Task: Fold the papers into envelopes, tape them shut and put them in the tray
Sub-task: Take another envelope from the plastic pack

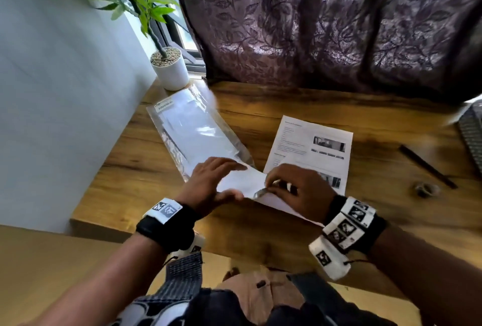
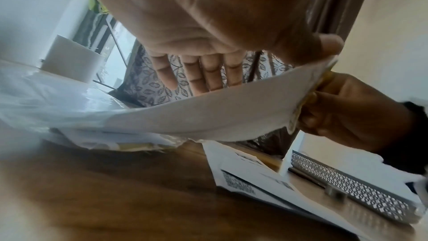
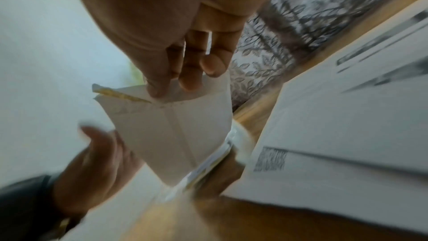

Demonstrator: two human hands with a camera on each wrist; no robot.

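Grip first: right hand [image 1: 297, 190] pinches the near-right end of the white envelope [image 1: 245, 181] at its flap, fingertips [image 3: 159, 87] curled onto the yellowish adhesive strip [image 3: 120, 94]; left hand [image 1: 208, 182] lies on the envelope with fingers nearly straight, thumb under the near edge, steadying rather than clamping. Envelope's long axis runs from the clear plastic sleeve [image 1: 193, 127] toward the right hand, its far end at the sleeve mouth, its near end lifted off the worktop [image 1: 287, 106]. Right hand is nearer the free end, so any pull or flap fold likely goes through it. Printed papers [image 1: 313, 143] lie flat just right of the envelope, partly under the right hand. Mesh tray [image 2: 352, 184] sits at the far right, well apart. Pen [image 1: 427, 166] and what looks like a small tape roll [image 1: 426, 189] lie between papers and tray.
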